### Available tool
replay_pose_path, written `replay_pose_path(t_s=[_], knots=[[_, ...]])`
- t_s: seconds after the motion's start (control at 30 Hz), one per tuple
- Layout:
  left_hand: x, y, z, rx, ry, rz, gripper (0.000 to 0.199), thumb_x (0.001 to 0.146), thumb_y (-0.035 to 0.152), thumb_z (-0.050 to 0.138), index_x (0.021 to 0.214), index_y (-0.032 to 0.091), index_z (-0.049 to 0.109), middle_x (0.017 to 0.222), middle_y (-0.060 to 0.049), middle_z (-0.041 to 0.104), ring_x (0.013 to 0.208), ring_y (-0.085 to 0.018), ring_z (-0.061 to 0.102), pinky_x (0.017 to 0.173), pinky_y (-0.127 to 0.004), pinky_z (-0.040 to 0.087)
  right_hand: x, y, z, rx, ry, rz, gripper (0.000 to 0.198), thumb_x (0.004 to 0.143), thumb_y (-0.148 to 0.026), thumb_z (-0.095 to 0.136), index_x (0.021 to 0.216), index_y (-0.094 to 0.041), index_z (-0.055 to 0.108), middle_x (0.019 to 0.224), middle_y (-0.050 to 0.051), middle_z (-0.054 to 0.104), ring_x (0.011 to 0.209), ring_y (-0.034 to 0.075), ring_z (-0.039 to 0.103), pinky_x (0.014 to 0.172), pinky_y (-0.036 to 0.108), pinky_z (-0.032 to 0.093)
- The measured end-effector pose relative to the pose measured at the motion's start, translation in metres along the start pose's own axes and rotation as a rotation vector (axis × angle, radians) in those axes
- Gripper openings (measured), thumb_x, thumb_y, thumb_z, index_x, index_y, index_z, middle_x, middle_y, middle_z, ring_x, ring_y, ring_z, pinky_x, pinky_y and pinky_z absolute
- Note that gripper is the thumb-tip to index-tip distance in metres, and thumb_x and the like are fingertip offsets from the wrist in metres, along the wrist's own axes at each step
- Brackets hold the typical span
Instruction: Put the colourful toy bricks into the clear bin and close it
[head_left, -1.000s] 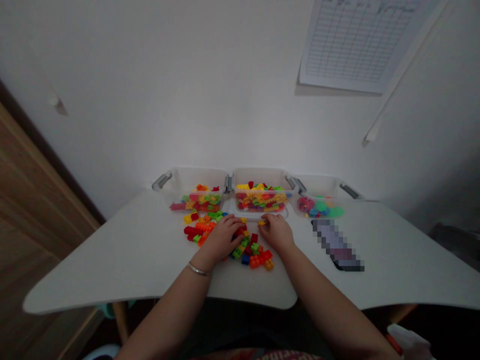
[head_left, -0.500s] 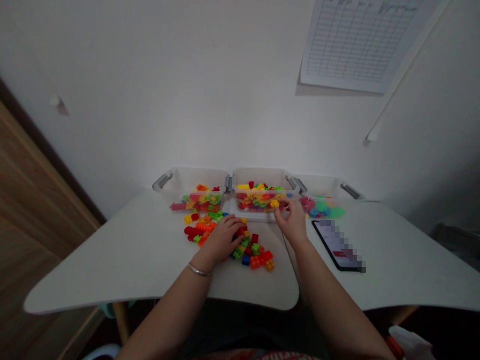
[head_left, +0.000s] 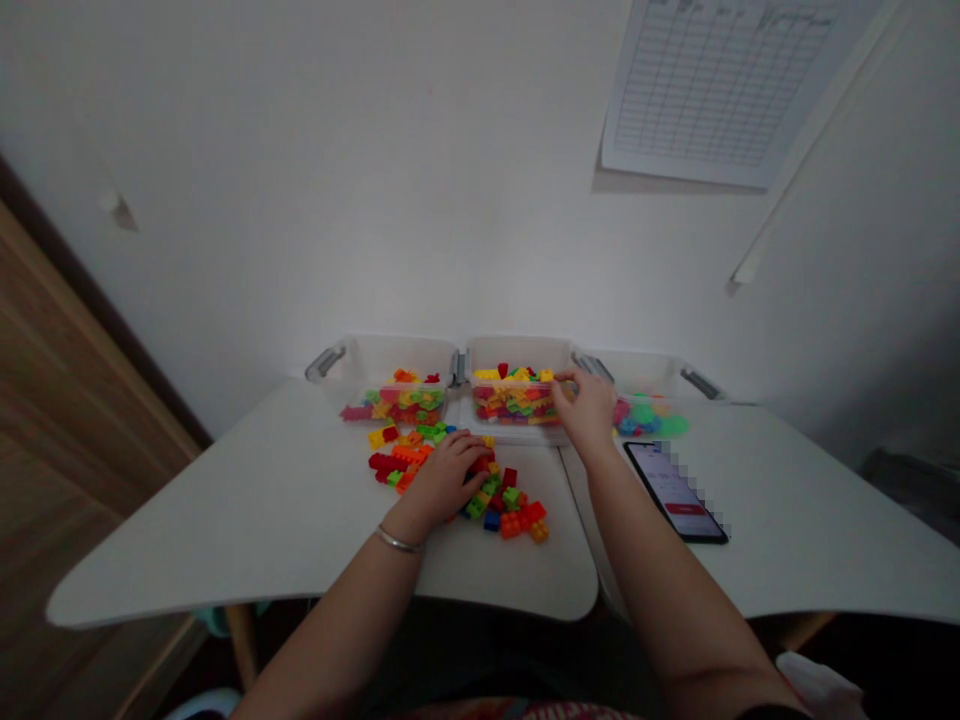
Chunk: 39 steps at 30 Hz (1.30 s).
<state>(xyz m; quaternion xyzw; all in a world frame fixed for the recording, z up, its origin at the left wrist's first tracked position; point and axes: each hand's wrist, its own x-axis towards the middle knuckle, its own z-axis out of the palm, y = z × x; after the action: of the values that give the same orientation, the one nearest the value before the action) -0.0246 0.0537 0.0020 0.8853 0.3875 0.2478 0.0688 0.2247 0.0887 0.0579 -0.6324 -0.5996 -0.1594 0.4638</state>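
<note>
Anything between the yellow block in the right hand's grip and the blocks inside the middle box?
Nothing visible, except possibly the front rim of the middle box: its top is open, but whether the yellow block is past that rim is unclear.

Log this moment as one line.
left hand: on bricks | right hand: pinching yellow brick at middle bin | phone: on table

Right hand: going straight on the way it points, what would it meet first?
Ahead of the right hand lies the middle clear box, so probably its rim or the bricks inside; depth is unclear.
</note>
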Motion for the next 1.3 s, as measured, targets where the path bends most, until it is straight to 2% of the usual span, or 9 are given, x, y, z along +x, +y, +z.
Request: replay_pose_path(t_s=[0.2, 0.47, 0.57, 0.67, 0.73, 0.93, 1.1, 1.3], knots=[[0.000, 0.001, -0.001, -0.001, 0.010, 0.011, 0.030, 0.091, 0.028, 0.059, 0.121, 0.022, 0.064, 0.131, -0.008, 0.063, 0.131, -0.026, 0.046, 0.114, -0.048, 0.037, -0.012, 0.001, 0.001, -0.011, -0.019, -0.124, 0.024, 0.084, -0.029, 0.057, 0.103, -0.019, 0.067, 0.104, 0.012, 0.070, 0.104, 0.031, 0.055, 0.097, 0.048, 0.039], [0.000, 0.002, -0.003, -0.004, 0.010, 0.014, 0.030, 0.091, 0.027, 0.059, 0.120, 0.022, 0.063, 0.130, -0.007, 0.063, 0.131, -0.026, 0.046, 0.114, -0.048, 0.037, -0.039, 0.008, 0.003, 0.125, 0.023, -0.259, 0.030, 0.085, -0.021, 0.053, 0.113, -0.021, 0.063, 0.125, 0.010, 0.064, 0.127, 0.029, 0.048, 0.110, 0.051, 0.035], [0.001, 0.002, -0.002, 0.000, 0.011, 0.012, 0.030, 0.091, 0.027, 0.060, 0.120, 0.022, 0.064, 0.130, -0.007, 0.063, 0.131, -0.026, 0.046, 0.115, -0.047, 0.037, -0.055, 0.013, 0.005, 0.134, 0.010, -0.237, 0.028, 0.084, -0.019, 0.054, 0.109, -0.020, 0.066, 0.119, 0.011, 0.067, 0.121, 0.029, 0.053, 0.107, 0.051, 0.038], [0.001, 0.002, -0.001, 0.002, 0.006, 0.006, 0.030, 0.091, 0.027, 0.060, 0.120, 0.021, 0.064, 0.131, -0.006, 0.063, 0.131, -0.026, 0.045, 0.115, -0.047, 0.037, -0.067, 0.016, 0.011, 0.229, -0.132, -0.205, 0.022, 0.085, -0.019, 0.053, 0.099, -0.019, 0.069, 0.100, 0.011, 0.072, 0.100, 0.027, 0.062, 0.096, 0.048, 0.047], [0.001, 0.002, -0.001, 0.000, 0.001, 0.001, 0.031, 0.090, 0.026, 0.060, 0.121, 0.020, 0.063, 0.131, -0.006, 0.062, 0.132, -0.027, 0.045, 0.115, -0.047, 0.037, -0.072, 0.015, 0.016, 0.304, -0.267, -0.207, 0.020, 0.085, -0.018, 0.053, 0.096, -0.021, 0.070, 0.096, 0.009, 0.073, 0.096, 0.026, 0.064, 0.092, 0.045, 0.050], [0.001, 0.003, -0.003, -0.006, 0.006, 0.017, 0.031, 0.089, 0.022, 0.060, 0.120, 0.021, 0.064, 0.130, -0.005, 0.064, 0.131, -0.027, 0.046, 0.115, -0.048, 0.037, -0.083, 0.006, 0.027, 0.405, -0.569, -0.187, 0.034, 0.083, -0.011, 0.056, 0.112, -0.022, 0.069, 0.112, 0.008, 0.072, 0.106, 0.023, 0.064, 0.098, 0.043, 0.049], [0.002, 0.005, -0.003, -0.015, -0.023, -0.007, 0.031, 0.090, 0.023, 0.058, 0.120, 0.018, 0.064, 0.130, -0.007, 0.065, 0.133, -0.029, 0.044, 0.114, -0.047, 0.038, -0.087, 0.007, 0.031, 0.443, -0.647, -0.157, 0.044, 0.085, -0.009, 0.053, 0.127, -0.021, 0.063, 0.118, 0.009, 0.070, 0.108, 0.021, 0.063, 0.100, 0.042, 0.049], [0.002, 0.005, -0.002, -0.002, -0.029, -0.012, 0.031, 0.091, 0.026, 0.055, 0.120, 0.019, 0.065, 0.127, -0.006, 0.067, 0.134, -0.029, 0.044, 0.115, -0.046, 0.037, -0.083, 0.002, 0.037, 0.399, -0.703, -0.304, 0.052, 0.087, -0.004, 0.043, 0.133, -0.021, 0.060, 0.125, 0.010, 0.067, 0.114, 0.020, 0.060, 0.103, 0.039, 0.046]])
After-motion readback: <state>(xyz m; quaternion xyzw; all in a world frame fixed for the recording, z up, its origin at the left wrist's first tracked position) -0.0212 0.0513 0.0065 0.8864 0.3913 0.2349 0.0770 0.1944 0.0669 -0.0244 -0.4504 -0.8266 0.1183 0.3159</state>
